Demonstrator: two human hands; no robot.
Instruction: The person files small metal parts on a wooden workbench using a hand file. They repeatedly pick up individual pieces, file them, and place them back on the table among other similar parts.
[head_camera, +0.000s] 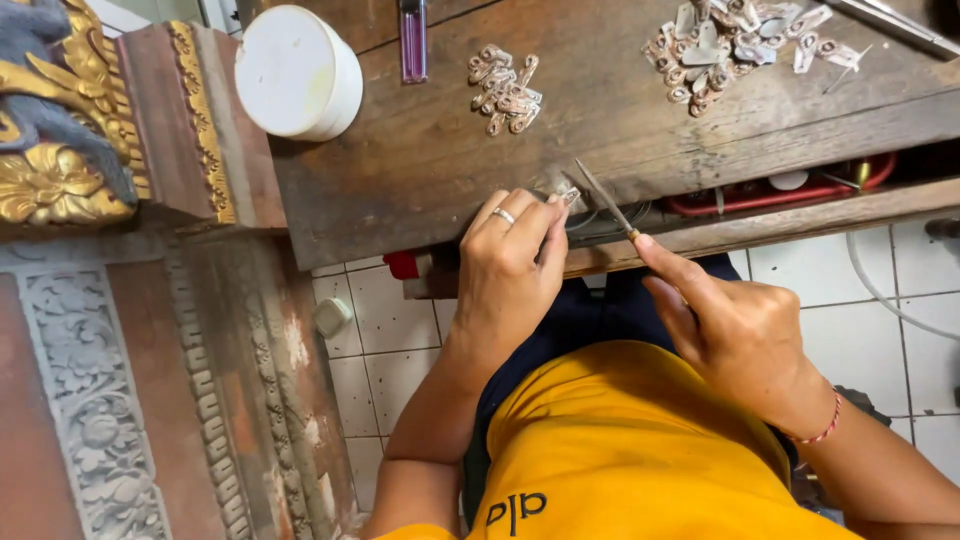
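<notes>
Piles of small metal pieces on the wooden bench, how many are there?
2. One smaller pile lies mid-bench beyond the left hand; a larger pile sits at the far right, cut by the frame edge, so more may be hidden.

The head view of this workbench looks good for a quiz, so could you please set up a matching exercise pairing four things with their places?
Things:
1. white round container
2. thin file
3. small metal piece
4. ring

Places:
A. pinched at the left hand's fingertips
B. on a left-hand finger
C. held by the right hand
D. at the wooden bench's left corner

Pairs: 1-D, 2-C, 3-A, 4-B
</notes>
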